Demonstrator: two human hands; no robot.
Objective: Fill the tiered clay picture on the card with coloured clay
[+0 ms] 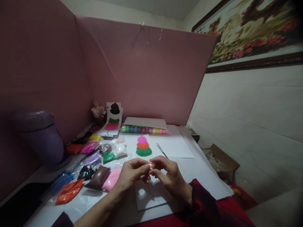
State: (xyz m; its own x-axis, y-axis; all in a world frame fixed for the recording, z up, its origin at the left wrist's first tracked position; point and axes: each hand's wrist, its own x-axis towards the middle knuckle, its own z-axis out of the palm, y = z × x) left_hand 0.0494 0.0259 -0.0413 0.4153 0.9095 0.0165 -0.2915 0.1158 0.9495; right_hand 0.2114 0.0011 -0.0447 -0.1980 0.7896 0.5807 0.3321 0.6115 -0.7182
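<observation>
Over the front of the white table, my left hand (pixel 134 171) and my right hand (pixel 169 171) meet at the fingertips. Both are closed around a small lump of peach-coloured modelling clay (pixel 151 165), mostly hidden by the fingers. Under them lies a white card (pixel 151 200), its upper end partly covered by the hands. Just beyond, flat clay shapes in pink (pixel 142 139), orange (pixel 143 145) and green (pixel 144 152) stack one above another on white paper. To their right rests a slim pen-like tool (pixel 162 150), its near end close to my right hand.
Several clay bags lie left, among them brown (pixel 98 177), pink (pixel 112 179) and orange (pixel 69 191). Behind them stand a purple bin (pixel 44 138) and a card with clay shapes (pixel 114 121). A row of coloured clay pots (pixel 145 130) sits at the back, before a pink partition (pixel 146 75).
</observation>
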